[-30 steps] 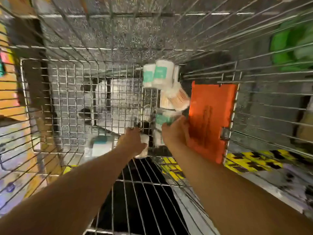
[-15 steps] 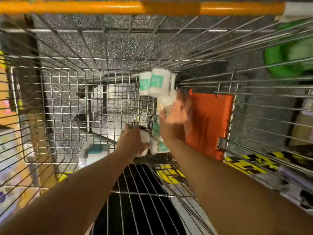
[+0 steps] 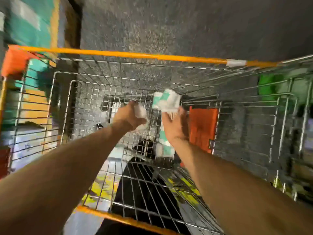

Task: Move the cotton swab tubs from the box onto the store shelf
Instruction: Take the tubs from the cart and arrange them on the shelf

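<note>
Several cotton swab tubs lie at the far end of a wire shopping cart (image 3: 199,92). My left hand (image 3: 128,116) grips a white cotton swab tub (image 3: 141,114) and holds it lifted above the cart floor. My right hand (image 3: 175,128) reaches to the pile, thumb and fingers round a tub of pale orange swabs (image 3: 171,114). Just beyond it sit teal-labelled tubs (image 3: 166,99), stacked together. Another teal-labelled tub (image 3: 166,146) lies below my right wrist. The picture is blurred by motion.
An orange plastic flap (image 3: 202,126) stands against the cart's right side. The cart's orange rim bar (image 3: 135,55) crosses the top. Shelving with teal and orange goods (image 3: 28,28) is at the left, and green items (image 3: 269,85) are at the right beyond the wires.
The view has tilted up and back, bringing the cart rim into sight. My left hand has lifted its tub higher. My right hand moved from the lower tubs up to the orange-swab tub.
</note>
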